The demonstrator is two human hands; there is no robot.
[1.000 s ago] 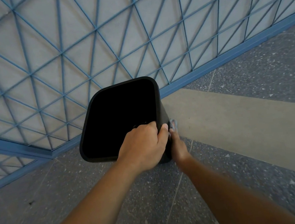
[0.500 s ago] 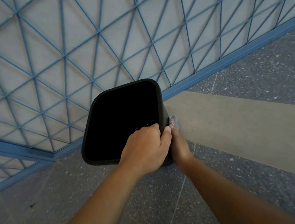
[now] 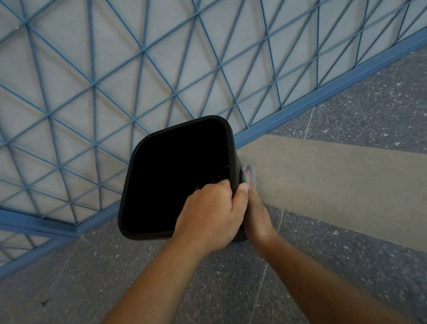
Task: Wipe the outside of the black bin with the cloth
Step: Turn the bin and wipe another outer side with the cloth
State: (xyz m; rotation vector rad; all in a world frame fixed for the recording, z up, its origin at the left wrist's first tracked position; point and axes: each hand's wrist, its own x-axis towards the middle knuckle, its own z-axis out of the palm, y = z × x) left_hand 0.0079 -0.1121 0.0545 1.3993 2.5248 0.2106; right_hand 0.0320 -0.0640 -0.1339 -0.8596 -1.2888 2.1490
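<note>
Speckled floor (image 3: pixel 223 307) beside blue lattice railing (image 3: pixel 142 63) carries the black bin (image 3: pixel 177 176), whose near-right rim corner the left hand (image 3: pixel 210 215) grips, apparently steadying it, while the right hand (image 3: pixel 257 215) presses a grey cloth (image 3: pixel 251 175) against its right outer wall.

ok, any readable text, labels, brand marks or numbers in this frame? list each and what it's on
None readable.
Black plastic bin: no label, brand or number on the rim and wall that show; most of its outside is hidden.
Grey cloth: only a blurred edge shows beside the right hand; no print visible.
Left hand grips the bin rim; nothing written there.
Blue wire-grid panel and speckled grey floor: no signs or markings.
</note>
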